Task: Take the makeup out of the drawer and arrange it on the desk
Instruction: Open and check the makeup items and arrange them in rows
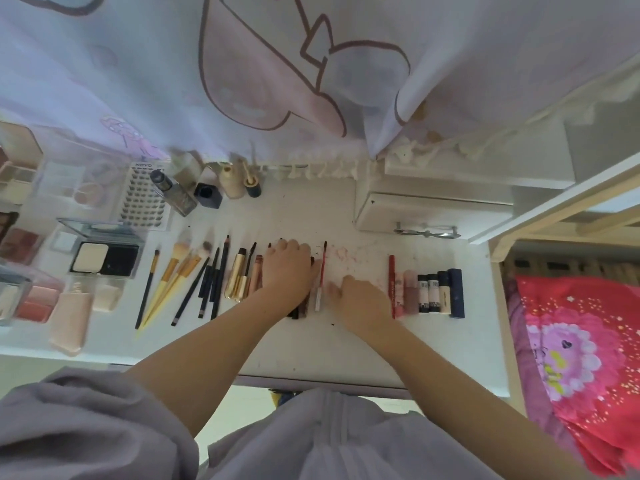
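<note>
makeup lies in a row across the middle of the white counter [346, 341], most pieces parallel, pointing toward the top of the frame. left hand [289, 270] lies palm-down with fingers straight over a cluster of dark pencils and tubes at mid-frame; grip spread, flat on them. right hand [363, 301] rests just right of it, fingertips touching the lower end of a thin red-handled brush [322, 268]; whether it pinches the brush, cannot tell. right of that hand: red pencil [392, 282], then pink, black-and-white and navy tubes [429, 292] side by side, touching. left of the hands: gold mascara tubes [239, 275], black pencils [214, 282], yellow-handled brushes [173, 275] fanned slightly. left edge of the frame: open black compact [104, 259], blush palettes [34, 303], a tray of false lashes [145, 199]. upper centre: small bottles [207, 192] near the curtain [242, 64]. an eyelash curler [426, 232] lies by a white box [433, 209], upper right. pink bedding [581, 358] at right.
</note>
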The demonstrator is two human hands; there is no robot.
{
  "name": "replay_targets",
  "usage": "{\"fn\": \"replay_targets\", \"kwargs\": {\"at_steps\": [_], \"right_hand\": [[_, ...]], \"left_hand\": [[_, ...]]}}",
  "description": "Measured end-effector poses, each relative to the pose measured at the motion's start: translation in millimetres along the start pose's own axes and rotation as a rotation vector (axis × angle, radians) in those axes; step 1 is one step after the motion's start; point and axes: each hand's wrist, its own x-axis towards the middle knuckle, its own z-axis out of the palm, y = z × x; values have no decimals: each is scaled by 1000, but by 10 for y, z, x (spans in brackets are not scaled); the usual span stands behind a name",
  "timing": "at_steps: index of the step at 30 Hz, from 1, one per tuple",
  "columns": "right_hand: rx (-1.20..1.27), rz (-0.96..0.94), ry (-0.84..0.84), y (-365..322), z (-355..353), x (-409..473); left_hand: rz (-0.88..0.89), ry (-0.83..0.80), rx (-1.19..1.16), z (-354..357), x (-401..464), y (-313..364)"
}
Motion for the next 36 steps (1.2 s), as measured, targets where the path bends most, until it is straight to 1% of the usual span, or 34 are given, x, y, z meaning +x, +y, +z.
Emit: {"fn": "replay_targets", "kwargs": {"at_steps": [2,4,7,9,11,13,15,18,21,23,24,26,29,30,32,36], "right_hand": [[-34,33,99,254,-252,54],[-58,79,156,519,-483,146],[-155,135,157,740,-656,353],[-245,133,112,744,-664,461],[-288,111,82,702,-636,515],[-278,101,72,667,-609,539],[-221,95,67,644,-599,553],[-41,91,68,611,-624,534],[211,23,39,577,-726,430],[382,-38,-16,550,-825,319],[439,-60,-65,539,-877,251],[465,-110,-190,535,-954,113],[357,-230,-340,542,-1002,-51],[337,-260,-359,538,-994,-95],[343,-294,-340,520,-956,-170],[420,-282,-318,502,-878,-296]], "left_hand": [[76,79,-52,-67,-4,134],[162,94,-131,-109,-22,384],[255,-33,-195,-9,-51,840],[238,-106,-193,100,-44,1050],[191,-125,-174,184,-14,1146],[156,-133,-170,226,8,1177],[132,-136,-191,253,24,1180],[57,-118,-314,221,33,1123],[8,-103,-586,109,-8,965],[51,-102,-762,12,-83,838],[89,-113,-789,-42,-131,778],[186,-143,-725,-115,-235,662],[305,-170,-508,-165,-365,512],[327,-175,-477,-173,-403,477],[355,-167,-464,-184,-468,431],[397,-141,-466,-164,-531,372]]}}
